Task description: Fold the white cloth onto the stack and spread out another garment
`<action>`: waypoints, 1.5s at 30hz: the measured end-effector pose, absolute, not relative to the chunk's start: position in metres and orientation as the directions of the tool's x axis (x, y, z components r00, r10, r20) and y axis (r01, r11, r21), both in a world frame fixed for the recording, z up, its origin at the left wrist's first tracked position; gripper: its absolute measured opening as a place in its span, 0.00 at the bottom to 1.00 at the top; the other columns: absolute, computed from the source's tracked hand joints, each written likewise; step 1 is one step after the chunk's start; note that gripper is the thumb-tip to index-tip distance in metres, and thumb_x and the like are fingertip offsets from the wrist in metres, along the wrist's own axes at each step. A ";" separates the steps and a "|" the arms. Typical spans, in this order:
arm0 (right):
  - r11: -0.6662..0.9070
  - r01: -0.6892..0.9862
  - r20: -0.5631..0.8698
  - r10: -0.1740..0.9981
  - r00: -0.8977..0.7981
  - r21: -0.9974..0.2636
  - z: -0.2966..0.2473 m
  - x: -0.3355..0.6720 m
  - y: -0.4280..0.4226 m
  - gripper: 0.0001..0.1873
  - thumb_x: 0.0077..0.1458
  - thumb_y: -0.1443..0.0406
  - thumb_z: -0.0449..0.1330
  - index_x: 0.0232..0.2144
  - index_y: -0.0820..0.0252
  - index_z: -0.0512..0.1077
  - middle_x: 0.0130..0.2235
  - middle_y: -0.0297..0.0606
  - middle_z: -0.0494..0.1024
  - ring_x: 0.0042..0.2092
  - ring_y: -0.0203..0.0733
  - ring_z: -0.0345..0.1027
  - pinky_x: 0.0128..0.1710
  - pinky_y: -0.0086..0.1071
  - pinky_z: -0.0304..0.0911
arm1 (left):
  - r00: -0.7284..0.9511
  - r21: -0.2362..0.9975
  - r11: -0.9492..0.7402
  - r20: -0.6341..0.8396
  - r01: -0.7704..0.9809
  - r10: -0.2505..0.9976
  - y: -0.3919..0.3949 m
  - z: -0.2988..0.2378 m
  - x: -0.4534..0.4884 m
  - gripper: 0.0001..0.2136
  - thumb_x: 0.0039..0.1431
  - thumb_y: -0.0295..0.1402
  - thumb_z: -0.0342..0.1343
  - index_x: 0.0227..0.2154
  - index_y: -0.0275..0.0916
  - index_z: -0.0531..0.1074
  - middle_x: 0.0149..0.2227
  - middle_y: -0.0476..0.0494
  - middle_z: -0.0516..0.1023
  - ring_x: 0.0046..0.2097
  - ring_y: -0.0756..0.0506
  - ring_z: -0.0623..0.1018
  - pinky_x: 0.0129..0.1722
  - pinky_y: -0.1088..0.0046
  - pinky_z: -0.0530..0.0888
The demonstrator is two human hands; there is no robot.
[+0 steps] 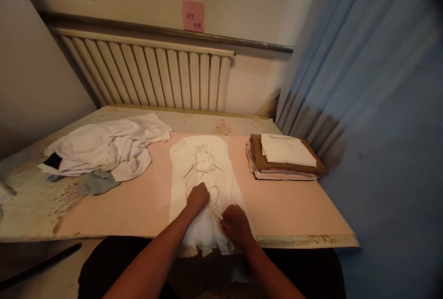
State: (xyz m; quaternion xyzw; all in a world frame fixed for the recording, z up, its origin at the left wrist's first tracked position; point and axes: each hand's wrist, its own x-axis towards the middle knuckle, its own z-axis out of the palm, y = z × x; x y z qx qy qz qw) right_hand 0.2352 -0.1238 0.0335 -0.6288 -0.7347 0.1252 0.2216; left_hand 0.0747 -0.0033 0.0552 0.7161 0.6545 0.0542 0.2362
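Note:
A white garment (224, 170) lies lengthwise down the middle of a pink mat (138, 202), its lower end hanging over the table's front edge. Creases and what look like thin cords or gathered fabric run along its centre. My left hand (198, 197) is closed on the cloth near the middle, its fingertips partly hidden. Lower and to the right, my right hand (237, 225) pinches a narrow strip or fold of the same garment.
Crumpled white clothes (114, 144) with a grey piece (98, 182) lie at the left. A folded stack (285, 170) topped by a white cloth (287, 149) sits at the right. Behind the table stands a radiator (155, 77); a blue curtain (363, 128) hangs along the right.

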 end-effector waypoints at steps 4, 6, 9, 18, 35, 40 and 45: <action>0.177 0.868 0.167 0.980 -0.110 -0.464 0.034 0.235 -0.124 0.07 0.50 0.72 0.59 0.23 0.58 0.70 0.31 0.33 0.71 0.39 0.38 0.62 0.40 0.30 0.52 | 0.126 0.360 -0.024 -0.263 0.933 0.957 -0.004 0.060 0.072 0.09 0.58 0.27 0.47 0.38 0.37 0.71 0.41 0.35 0.79 0.44 0.42 0.78 0.37 0.69 0.68; 0.171 0.872 0.160 0.981 -0.109 -0.458 0.034 0.235 -0.124 0.07 0.50 0.72 0.58 0.23 0.58 0.70 0.31 0.33 0.72 0.39 0.39 0.62 0.40 0.31 0.52 | 0.134 0.341 -0.033 -0.276 0.940 0.952 -0.005 0.061 0.074 0.10 0.60 0.31 0.47 0.39 0.37 0.71 0.42 0.35 0.79 0.45 0.41 0.78 0.38 0.68 0.69; 0.182 0.874 0.160 0.980 -0.121 -0.451 0.034 0.235 -0.123 0.07 0.50 0.72 0.58 0.23 0.58 0.70 0.32 0.34 0.71 0.39 0.39 0.61 0.40 0.31 0.52 | 0.161 0.326 -0.060 -0.295 0.944 0.942 -0.007 0.062 0.077 0.11 0.60 0.37 0.49 0.38 0.38 0.72 0.43 0.36 0.79 0.45 0.40 0.78 0.38 0.68 0.70; 0.192 0.846 0.172 0.978 -0.121 -0.497 0.036 0.236 -0.125 0.07 0.48 0.73 0.58 0.22 0.58 0.69 0.31 0.33 0.71 0.39 0.38 0.61 0.40 0.31 0.52 | 0.143 0.284 -0.064 -0.267 0.957 0.953 -0.007 0.063 0.073 0.10 0.63 0.32 0.46 0.40 0.37 0.71 0.44 0.34 0.79 0.47 0.40 0.78 0.40 0.67 0.70; 0.207 0.807 0.171 0.976 -0.133 -0.553 0.037 0.240 -0.127 0.08 0.45 0.75 0.57 0.20 0.58 0.66 0.30 0.32 0.69 0.38 0.38 0.60 0.39 0.30 0.52 | 0.109 0.276 -0.054 -0.190 0.960 0.976 -0.005 0.054 0.065 0.11 0.65 0.35 0.43 0.39 0.39 0.69 0.42 0.37 0.79 0.45 0.41 0.78 0.39 0.67 0.69; 0.234 0.773 0.200 0.970 -0.141 -0.590 0.035 0.242 -0.128 0.09 0.43 0.75 0.57 0.19 0.58 0.65 0.30 0.32 0.69 0.39 0.39 0.60 0.39 0.30 0.52 | 0.095 0.265 -0.044 -0.183 0.963 0.979 -0.003 0.055 0.062 0.12 0.66 0.36 0.41 0.41 0.39 0.68 0.42 0.37 0.78 0.46 0.40 0.78 0.39 0.66 0.70; 0.246 0.746 0.213 0.967 -0.143 -0.618 0.030 0.244 -0.128 0.09 0.41 0.76 0.56 0.18 0.58 0.64 0.30 0.32 0.68 0.38 0.39 0.59 0.39 0.30 0.52 | 0.093 0.251 -0.047 -0.176 0.967 0.980 -0.001 0.056 0.061 0.13 0.67 0.37 0.40 0.41 0.38 0.68 0.43 0.36 0.78 0.46 0.40 0.78 0.39 0.65 0.70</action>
